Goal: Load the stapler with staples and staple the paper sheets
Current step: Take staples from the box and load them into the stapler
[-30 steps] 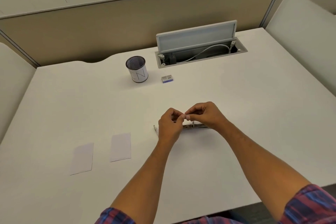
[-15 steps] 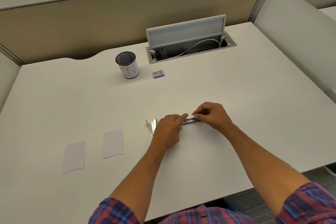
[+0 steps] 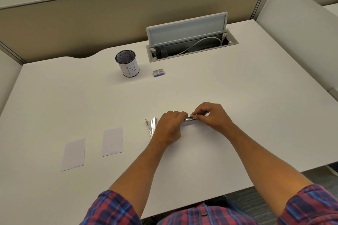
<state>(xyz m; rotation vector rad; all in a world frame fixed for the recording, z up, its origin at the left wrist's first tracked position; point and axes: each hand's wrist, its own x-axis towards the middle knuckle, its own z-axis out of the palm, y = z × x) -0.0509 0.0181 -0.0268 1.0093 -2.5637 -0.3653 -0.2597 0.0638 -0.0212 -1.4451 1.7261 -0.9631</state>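
A silver stapler (image 3: 151, 125) lies opened flat on the white desk (image 3: 237, 97). My left hand (image 3: 169, 128) rests on its middle and hides most of it. Its metal staple channel (image 3: 189, 119) sticks out to the right between my hands. My right hand (image 3: 210, 115) pinches a small strip of staples (image 3: 192, 115) right above that channel. Two small white paper sheets (image 3: 112, 141) (image 3: 73, 154) lie side by side, apart, at the left. A small blue staple box (image 3: 159, 72) sits farther back.
A mesh pen cup (image 3: 127, 63) stands at the back, left of the staple box. Behind it an open cable hatch (image 3: 190, 42) with its raised lid is set into the desk. Partition walls close the back and both sides.
My hands dropped from above the desk onto the stapler. The left hand now presses on it, and the right hand brought the staples down to the channel. The camera also shifted.
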